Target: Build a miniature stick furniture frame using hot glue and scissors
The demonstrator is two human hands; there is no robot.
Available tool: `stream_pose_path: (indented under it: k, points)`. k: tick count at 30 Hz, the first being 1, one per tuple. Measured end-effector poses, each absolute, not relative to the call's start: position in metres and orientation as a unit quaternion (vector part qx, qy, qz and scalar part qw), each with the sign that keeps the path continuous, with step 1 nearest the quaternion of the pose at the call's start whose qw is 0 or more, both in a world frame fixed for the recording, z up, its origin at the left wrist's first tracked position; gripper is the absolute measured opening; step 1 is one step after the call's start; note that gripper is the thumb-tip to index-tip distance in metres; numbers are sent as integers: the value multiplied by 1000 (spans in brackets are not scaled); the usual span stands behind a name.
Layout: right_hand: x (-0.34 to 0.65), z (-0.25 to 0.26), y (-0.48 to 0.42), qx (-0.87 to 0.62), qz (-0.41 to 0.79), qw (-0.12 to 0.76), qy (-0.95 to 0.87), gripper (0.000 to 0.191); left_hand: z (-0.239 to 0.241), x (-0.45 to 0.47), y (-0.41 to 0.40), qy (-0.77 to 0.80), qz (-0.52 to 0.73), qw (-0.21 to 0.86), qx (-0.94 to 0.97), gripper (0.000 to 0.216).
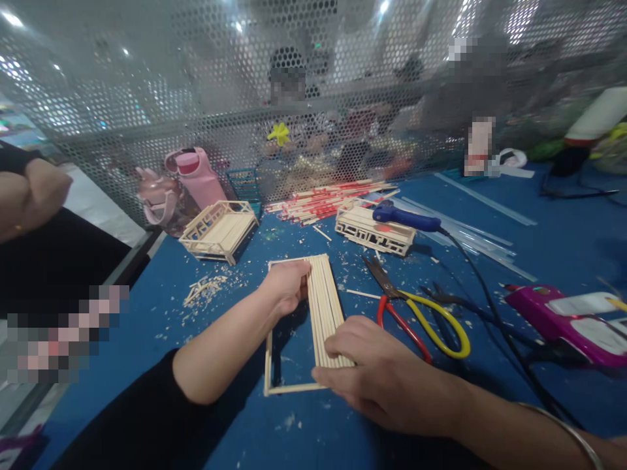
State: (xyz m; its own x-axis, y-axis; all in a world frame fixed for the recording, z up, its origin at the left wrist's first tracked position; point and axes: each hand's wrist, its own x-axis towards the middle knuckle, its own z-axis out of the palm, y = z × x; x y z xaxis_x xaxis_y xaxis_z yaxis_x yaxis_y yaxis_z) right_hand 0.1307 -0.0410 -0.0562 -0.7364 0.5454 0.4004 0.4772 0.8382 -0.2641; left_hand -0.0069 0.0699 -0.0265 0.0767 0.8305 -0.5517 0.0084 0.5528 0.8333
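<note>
A rectangular frame of thin wooden sticks (268,356) lies flat on the blue table, its right part covered by a panel of sticks (326,307) set side by side. My left hand (288,285) has its fingers closed at the far end of the panel's left edge, on the outermost stick. At the near end, my right hand (365,365) grips the stick ends, thumb at the frame's near bar and fingers bent over the panel. Its palm hides the frame's near right corner. Bare blue table shows through the frame's left part.
Right of the frame lie scissors (389,287) with red and yellow handles. A blue hot glue gun (406,217) rests on a small stick model (375,230). Another stick model (219,230), red-tipped sticks (328,201), glue sticks (470,235) and a magenta device (553,313) surround the work.
</note>
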Motion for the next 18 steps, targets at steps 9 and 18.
stream_pose_path:
  k: [9, 18]
  points:
    - [136, -62, -41, -260, 61, 255, -930, 26, -18, -13, 46, 601, 254, 673, 348, 22]
    - [137, -64, -40, -258, 69, 245, -932, 22, -10, -30, 2, 547, 133, 712, 419, 31]
